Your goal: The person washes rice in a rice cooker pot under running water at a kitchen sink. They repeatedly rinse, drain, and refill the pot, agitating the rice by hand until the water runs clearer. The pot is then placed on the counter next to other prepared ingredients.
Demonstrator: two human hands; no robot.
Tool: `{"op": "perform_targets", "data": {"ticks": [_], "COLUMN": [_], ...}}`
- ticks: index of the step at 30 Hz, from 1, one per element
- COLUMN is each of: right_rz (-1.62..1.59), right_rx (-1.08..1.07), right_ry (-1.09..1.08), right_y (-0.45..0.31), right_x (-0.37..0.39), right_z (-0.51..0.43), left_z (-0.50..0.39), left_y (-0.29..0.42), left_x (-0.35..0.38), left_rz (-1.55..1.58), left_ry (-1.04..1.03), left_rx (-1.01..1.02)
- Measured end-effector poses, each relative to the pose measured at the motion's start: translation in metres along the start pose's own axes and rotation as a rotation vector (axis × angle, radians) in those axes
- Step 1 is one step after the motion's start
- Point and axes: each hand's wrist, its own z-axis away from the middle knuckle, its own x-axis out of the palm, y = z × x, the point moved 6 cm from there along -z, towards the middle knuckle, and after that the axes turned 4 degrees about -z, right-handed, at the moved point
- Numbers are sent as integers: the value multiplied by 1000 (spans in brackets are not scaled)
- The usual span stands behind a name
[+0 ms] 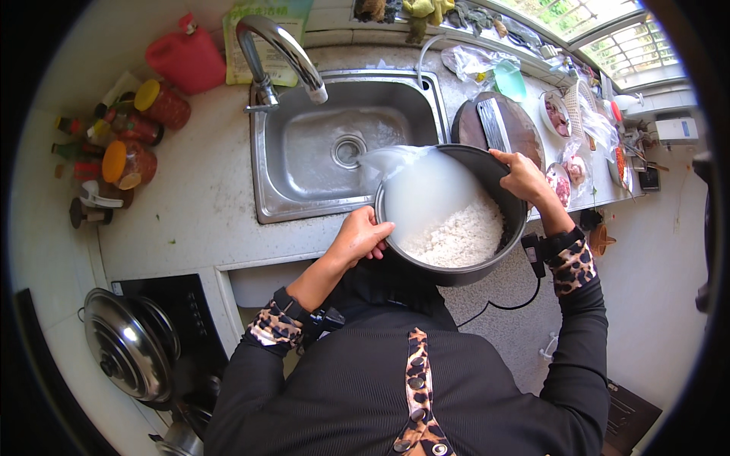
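A dark round cooking pot (456, 276) is tilted toward the stainless steel sink (265, 191). White rice (459, 236) lies in its lower part, and cloudy water (425, 191) runs over the far left rim into the basin. My left hand (362, 233) grips the near left rim, thumb on top and fingers below. My right hand (522, 174) holds the far right rim. Above the basin's left side the chrome faucet (285, 43) arches over; no stream shows from its spout.
Right of the sink are a round chopping board (527, 128) with a cleaver (494, 131) on it, and bowls of meat (556, 114). Jars (162, 104) and a red jug (188, 61) stand at left. A lidded pan (128, 345) sits on the black stove (199, 308).
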Motion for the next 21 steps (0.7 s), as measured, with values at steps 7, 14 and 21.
{"op": "perform_targets", "data": {"ticks": [7, 14, 21], "right_rz": [5, 39, 42], "right_rx": [32, 30, 56], "right_ry": [-16, -6, -22], "right_y": [4, 6, 5], "right_x": [1, 2, 3], "right_z": [-1, -6, -8], "left_z": [0, -2, -3], "left_y": [3, 2, 0], "left_x": [-2, -3, -6], "left_rz": [1, 4, 30], "left_ry": [2, 19, 34], "left_rx": [24, 19, 21]}}
